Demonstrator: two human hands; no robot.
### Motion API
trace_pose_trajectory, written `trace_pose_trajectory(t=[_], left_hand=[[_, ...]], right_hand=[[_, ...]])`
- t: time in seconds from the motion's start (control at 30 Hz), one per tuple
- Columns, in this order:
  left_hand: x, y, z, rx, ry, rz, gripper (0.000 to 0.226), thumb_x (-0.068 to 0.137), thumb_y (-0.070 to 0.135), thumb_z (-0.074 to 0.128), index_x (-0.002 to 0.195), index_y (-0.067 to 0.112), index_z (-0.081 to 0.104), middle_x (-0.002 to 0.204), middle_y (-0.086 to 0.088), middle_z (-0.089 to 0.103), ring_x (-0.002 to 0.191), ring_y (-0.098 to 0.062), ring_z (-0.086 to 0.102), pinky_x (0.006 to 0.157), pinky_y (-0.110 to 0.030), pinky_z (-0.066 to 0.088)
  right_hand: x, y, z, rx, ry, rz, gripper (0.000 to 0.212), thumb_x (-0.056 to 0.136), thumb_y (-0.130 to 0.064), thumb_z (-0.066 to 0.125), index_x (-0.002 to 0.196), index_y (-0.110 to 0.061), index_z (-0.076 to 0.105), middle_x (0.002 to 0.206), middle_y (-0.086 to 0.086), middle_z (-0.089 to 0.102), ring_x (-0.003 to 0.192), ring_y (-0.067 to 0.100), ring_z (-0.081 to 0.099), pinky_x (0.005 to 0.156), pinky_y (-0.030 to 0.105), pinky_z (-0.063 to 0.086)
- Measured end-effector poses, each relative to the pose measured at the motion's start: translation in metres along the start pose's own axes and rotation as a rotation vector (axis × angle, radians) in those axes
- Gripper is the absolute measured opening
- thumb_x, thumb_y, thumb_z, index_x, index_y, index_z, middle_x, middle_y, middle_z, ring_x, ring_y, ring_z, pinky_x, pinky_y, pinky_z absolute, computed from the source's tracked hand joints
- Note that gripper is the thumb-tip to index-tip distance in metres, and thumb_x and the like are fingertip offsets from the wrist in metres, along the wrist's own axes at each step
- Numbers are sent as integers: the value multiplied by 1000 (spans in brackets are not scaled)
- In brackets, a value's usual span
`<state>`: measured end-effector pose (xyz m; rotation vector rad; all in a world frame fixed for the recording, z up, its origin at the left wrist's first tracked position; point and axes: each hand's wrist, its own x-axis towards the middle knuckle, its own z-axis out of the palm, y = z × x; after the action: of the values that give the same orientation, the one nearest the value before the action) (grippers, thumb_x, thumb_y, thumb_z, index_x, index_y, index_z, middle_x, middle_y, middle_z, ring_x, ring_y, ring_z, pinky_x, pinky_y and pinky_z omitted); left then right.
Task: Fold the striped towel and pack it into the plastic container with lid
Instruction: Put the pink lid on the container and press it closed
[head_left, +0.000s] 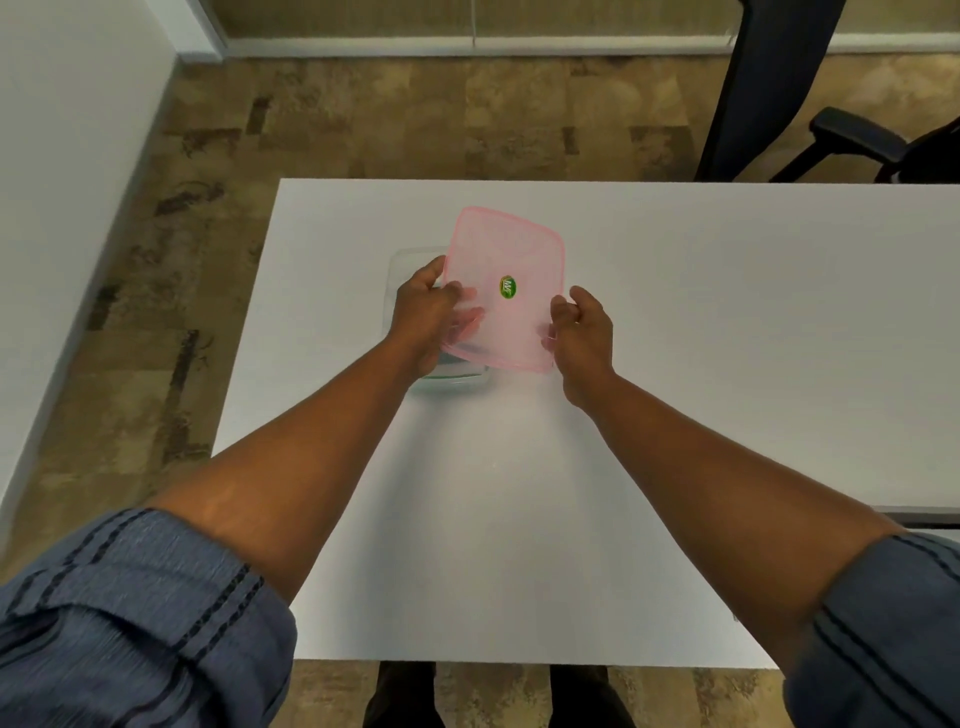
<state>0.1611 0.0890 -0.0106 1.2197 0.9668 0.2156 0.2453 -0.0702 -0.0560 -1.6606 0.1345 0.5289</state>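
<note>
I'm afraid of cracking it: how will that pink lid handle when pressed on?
The lid looks thin and see-through, so probably light and somewhat bendy. Both hands hold its edges, tilted, and it keeps flat: likely stiff enough.

Setting: office-type room. Evidence: plain white rectangular desk (675, 322) with a bare laminate-looking top. Dark office chair (769, 88) beyond the far right corner of the desk, tall backrest and padded armrest (852, 136) visible, standing apart from the desk edge. Floor: patterned carpet tiles (415, 119) in mottled tan and brown, the commercial kind. White wall (67, 156) along the left. At the far side, a pale baseboard or frame strip (467, 45) runs under what looks like a glazed or blinded partition; detail too blurred to confirm.
</note>
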Motion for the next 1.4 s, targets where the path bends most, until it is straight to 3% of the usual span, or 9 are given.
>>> trace_pose_trajectory(t=[0.13, 0.3, 0.43, 0.77, 0.93, 1.1, 1.17, 1.27, 1.4], left_hand=[[6, -11, -23, 232, 189, 174, 38, 94, 32, 58, 129, 19, 67, 123, 4, 69, 109, -19, 66, 100, -39, 54], [26, -35, -48, 394, 364, 226, 43, 90, 42, 48, 118, 20, 72, 116, -1, 71, 106, -24, 67, 97, -44, 55], [24, -34, -55, 357, 312, 167, 39, 99, 25, 47, 132, 13, 64, 132, -3, 67, 119, -23, 63, 105, -40, 51], [29, -44, -67, 357, 319, 111, 36, 101, 12, 41, 129, 6, 64, 128, -7, 68, 113, -25, 64, 97, -30, 50], [36, -46, -72, 381, 295, 92, 30, 100, 10, 40, 101, 2, 69, 94, -8, 66, 83, -24, 56, 73, -29, 44], [40, -43, -75, 352, 264, 29, 41, 95, 8, 43, 129, 14, 65, 129, -3, 66, 114, -26, 61, 97, -35, 53], [37, -41, -76, 348, 230, 15, 49, 93, 5, 44, 138, 16, 59, 136, 2, 60, 118, -23, 58, 93, -31, 50], [31, -37, -73, 345, 136, -34, 54, 92, 0, 44, 143, 18, 52, 131, 1, 55, 112, -24, 55, 84, -31, 48], [40, -25, -71, 385, 131, -97, 45, 90, 6, 41, 131, 17, 58, 136, -9, 59, 115, -32, 59, 96, -43, 54]], right_hand=[[-6, 1, 24, -57, -15, -35, 40, 101, -21, 56, 141, -14, 53, 117, 5, 60, 105, 21, 61, 95, 36, 55], [-12, 2, 58, -79, -37, -37, 40, 98, -17, 58, 138, -17, 55, 135, 4, 61, 119, 24, 61, 104, 44, 52], [-11, 10, 76, -192, -60, -30, 45, 96, -18, 56, 142, -18, 53, 138, 3, 61, 122, 25, 60, 106, 46, 50], [-9, 23, 94, -415, -104, -30, 49, 96, -22, 51, 145, -15, 47, 143, 8, 57, 129, 30, 55, 109, 48, 46], [-11, 18, 95, -471, -84, -52, 45, 96, -19, 49, 140, -11, 50, 138, 11, 59, 125, 33, 56, 106, 47, 48], [-7, 18, 93, -476, -65, -79, 39, 93, -16, 52, 132, -12, 57, 128, 8, 65, 115, 31, 60, 101, 45, 51], [-6, 20, 90, -471, -17, -54, 31, 95, -13, 49, 125, -9, 59, 122, 9, 65, 108, 29, 60, 94, 38, 51], [-7, 23, 84, -465, 75, -19, 17, 100, -18, 47, 109, -9, 57, 109, 9, 65, 98, 27, 60, 85, 36, 50], [-5, 24, 85, -435, 103, 4, 10, 100, -21, 48, 102, -12, 52, 102, 7, 63, 99, 30, 62, 86, 41, 53]])
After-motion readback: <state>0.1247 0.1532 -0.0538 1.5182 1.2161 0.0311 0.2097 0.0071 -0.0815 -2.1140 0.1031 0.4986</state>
